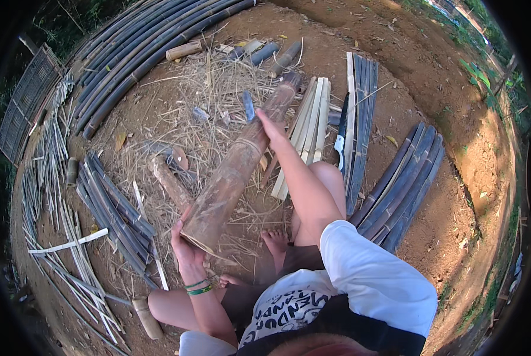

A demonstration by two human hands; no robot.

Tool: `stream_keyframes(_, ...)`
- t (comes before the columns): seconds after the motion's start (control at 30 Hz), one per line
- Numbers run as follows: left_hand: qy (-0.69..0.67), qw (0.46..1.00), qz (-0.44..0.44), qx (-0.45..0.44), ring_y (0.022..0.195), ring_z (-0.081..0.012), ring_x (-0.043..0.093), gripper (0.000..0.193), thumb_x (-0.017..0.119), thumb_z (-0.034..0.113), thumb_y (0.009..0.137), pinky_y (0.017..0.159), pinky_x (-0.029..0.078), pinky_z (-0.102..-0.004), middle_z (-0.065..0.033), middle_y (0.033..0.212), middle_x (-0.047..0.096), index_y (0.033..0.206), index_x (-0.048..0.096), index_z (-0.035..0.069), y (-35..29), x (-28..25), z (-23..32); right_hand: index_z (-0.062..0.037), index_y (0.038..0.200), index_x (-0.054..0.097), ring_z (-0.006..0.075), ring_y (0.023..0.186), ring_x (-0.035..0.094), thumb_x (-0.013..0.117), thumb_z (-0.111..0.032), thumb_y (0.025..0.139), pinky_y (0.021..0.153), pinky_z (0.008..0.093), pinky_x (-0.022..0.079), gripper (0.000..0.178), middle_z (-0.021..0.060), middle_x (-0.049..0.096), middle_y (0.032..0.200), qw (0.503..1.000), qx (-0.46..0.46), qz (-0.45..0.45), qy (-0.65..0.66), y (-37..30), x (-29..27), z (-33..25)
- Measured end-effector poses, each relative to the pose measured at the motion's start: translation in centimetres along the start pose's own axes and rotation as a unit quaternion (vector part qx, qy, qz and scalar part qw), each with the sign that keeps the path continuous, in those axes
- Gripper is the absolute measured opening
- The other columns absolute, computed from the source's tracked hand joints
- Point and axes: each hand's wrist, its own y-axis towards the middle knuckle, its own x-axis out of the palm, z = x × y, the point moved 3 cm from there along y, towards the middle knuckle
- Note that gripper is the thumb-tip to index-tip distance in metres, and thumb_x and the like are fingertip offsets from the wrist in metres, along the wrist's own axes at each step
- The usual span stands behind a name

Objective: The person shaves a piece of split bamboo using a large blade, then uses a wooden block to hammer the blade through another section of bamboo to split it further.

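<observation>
A thick brown bamboo log [230,172] slants in front of me, its near end toward my lap and its far end up and to the right. Cupped under and around the near end is my left hand [186,250], with green bands at the wrist. My right hand [272,129] grips the right side of the log, nearer its far end. A thinner bamboo piece [171,181] lies on the ground just left of the log. Pale split bamboo slats [310,121] rest to the right of my right hand.
A dark-bladed cutting tool with a white handle [339,145] lies beside long slats [361,118]. Dark split bamboo [400,184] is stacked at right, more [114,207] at left. Long dark poles [152,50] lie at the far left. Shavings [182,95] litter the soil.
</observation>
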Motion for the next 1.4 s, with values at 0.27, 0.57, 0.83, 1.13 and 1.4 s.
stream_keyframes(0.27,0.254,0.959,-0.11,0.057,0.139,-0.0285,0.051,0.097,0.08,0.039,0.078,0.12,0.036,-0.0401,-0.0204,0.152,0.051,0.155,0.042,-0.006,-4.6,-4.9,0.2,-0.0026,0.142,0.054,0.0332,0.116,0.065,0.076,-0.043,0.087,0.105,0.0474,0.05,0.071,0.0156,0.067,0.131,0.924,0.018,-0.049,0.379,-0.6,-0.6,8.5)
stream_keyframes(0.57,0.629,0.769,-0.065,-0.095,0.126,-0.0311,0.063,0.081,0.084,0.03,0.087,0.108,0.051,-0.0399,-0.0248,0.141,0.062,0.151,0.048,-0.005,-3.3,-10.0,-1.8,-0.0007,0.137,0.054,0.0269,0.11,0.067,0.078,-0.033,0.083,0.1,0.0409,0.053,0.068,0.0131,0.067,0.122,0.904,-0.265,-0.219,0.254,-7.0,4.9,-6.2)
stream_keyframes(0.83,0.42,0.732,-0.019,0.536,0.124,-0.0307,0.066,0.075,0.079,0.024,0.091,0.101,0.055,-0.0379,-0.0211,0.135,0.066,0.15,0.045,-0.007,-3.4,12.4,23.1,0.0003,0.146,0.043,0.025,0.121,0.062,0.097,-0.024,0.066,0.108,0.0386,0.049,0.1,0.0134,0.062,0.131,0.832,-0.41,-0.363,0.093,-19.9,17.3,-12.7)
stream_keyframes(1.13,0.394,0.685,-0.017,0.612,0.117,-0.017,0.064,0.06,0.078,0.035,0.091,0.097,0.054,-0.033,-0.0115,0.134,0.064,0.141,0.06,0.008,-13.2,19.0,35.0,0.0027,0.159,0.031,0.0291,0.137,0.053,0.101,-0.034,0.056,0.115,0.0393,0.041,0.13,0.0191,0.054,0.148,0.74,-0.428,-0.52,0.008,-27.8,29.4,-9.1)
stream_keyframes(1.4,0.297,0.638,0.04,0.71,0.119,-0.0246,0.066,0.077,0.094,0.019,0.075,0.101,0.056,-0.0378,-0.0178,0.129,0.067,0.135,0.052,-0.004,-13.2,10.7,35.0,-0.0026,0.159,0.035,0.0345,0.136,0.056,0.1,-0.034,0.058,0.115,0.0428,0.044,0.124,0.0222,0.056,0.148,0.688,-0.452,-0.549,-0.145,-27.5,36.2,-6.9)
